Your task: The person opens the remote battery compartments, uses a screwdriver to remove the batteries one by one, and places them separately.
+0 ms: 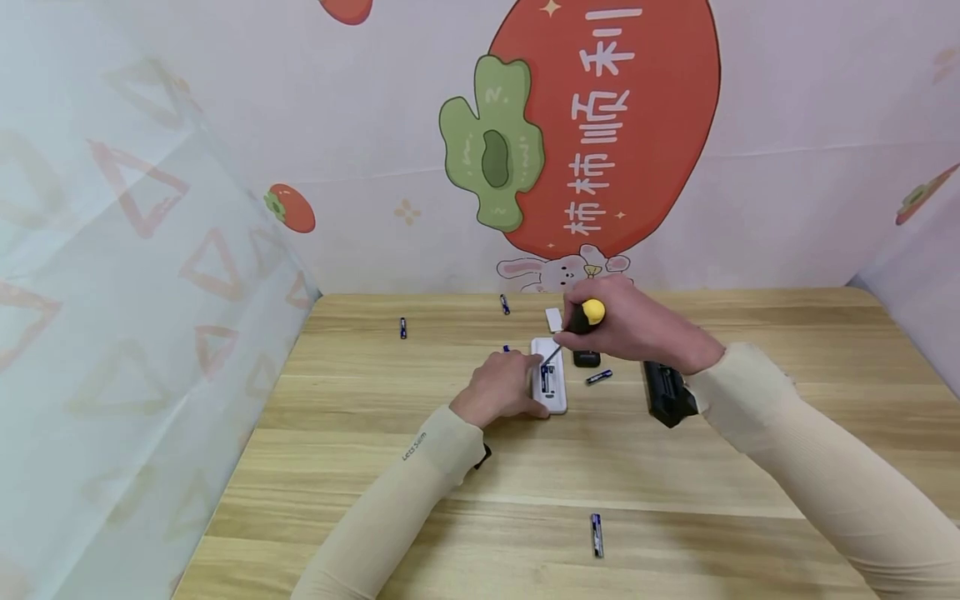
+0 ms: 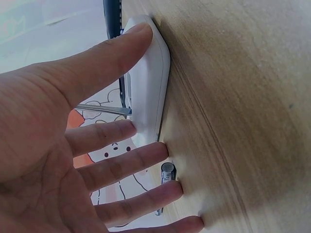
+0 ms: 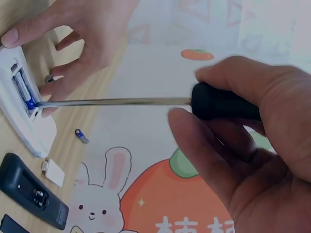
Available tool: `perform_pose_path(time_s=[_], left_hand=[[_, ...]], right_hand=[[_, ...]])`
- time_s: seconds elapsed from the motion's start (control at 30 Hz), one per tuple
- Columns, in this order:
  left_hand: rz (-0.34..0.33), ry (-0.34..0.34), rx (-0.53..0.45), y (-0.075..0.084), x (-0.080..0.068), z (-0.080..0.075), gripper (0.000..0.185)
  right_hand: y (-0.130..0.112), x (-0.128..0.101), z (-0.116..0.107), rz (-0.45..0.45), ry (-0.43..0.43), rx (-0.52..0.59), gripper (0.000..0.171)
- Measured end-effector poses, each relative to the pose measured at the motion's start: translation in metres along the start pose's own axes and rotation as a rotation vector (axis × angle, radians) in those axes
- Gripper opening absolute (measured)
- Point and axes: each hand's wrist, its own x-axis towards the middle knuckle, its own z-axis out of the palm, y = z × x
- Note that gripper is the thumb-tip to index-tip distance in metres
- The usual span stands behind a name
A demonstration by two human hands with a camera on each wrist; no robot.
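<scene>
A white remote control [image 1: 557, 403] lies back-up on the table, its battery bay uncovered. One blue-and-silver battery [image 3: 23, 87] sits in the bay. My left hand [image 1: 506, 385] steadies the remote, thumb at its near end and index fingertip on its edge near the bay; the other fingers spread out beside it, mostly straight. In my right hand [image 1: 622, 321] I grip a screwdriver [image 3: 121, 101] by its black handle with a yellow end. The metal shaft slants down to the bay, and its tip is right at the battery's end.
A black remote [image 3: 34, 189] with an open bay and a white battery cover [image 3: 54, 173] lie close by. Loose batteries lie at the back left [image 1: 403, 327], at the back [image 1: 505, 304], right of the remote [image 1: 599, 377] and in front [image 1: 597, 535]. A black object [image 1: 663, 392] sits beside my right wrist.
</scene>
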Motion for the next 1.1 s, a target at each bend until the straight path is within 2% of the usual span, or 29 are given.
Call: perform_pose_path(time_s=[0.13,0.33,1.1], left_hand=[[-0.002,-0.004,-0.003,0.0004,-0.0001,0.0003,0.087],[-0.009,-0.004,-0.008,0.0002,0.0009,0.0006,0.087],[-0.008,-0.007,-0.002,0.0001,0.001,0.0016,0.086]], right_hand=[[-0.0018,-0.0005,0.0032,0.027,0.026,-0.013,0.021],[-0.0006,-0.0022,0.0026,0.019,0.034,0.003,0.02],[0.0033,-0.0052,0.0015,-0.002,-0.022,0.01,0.021]])
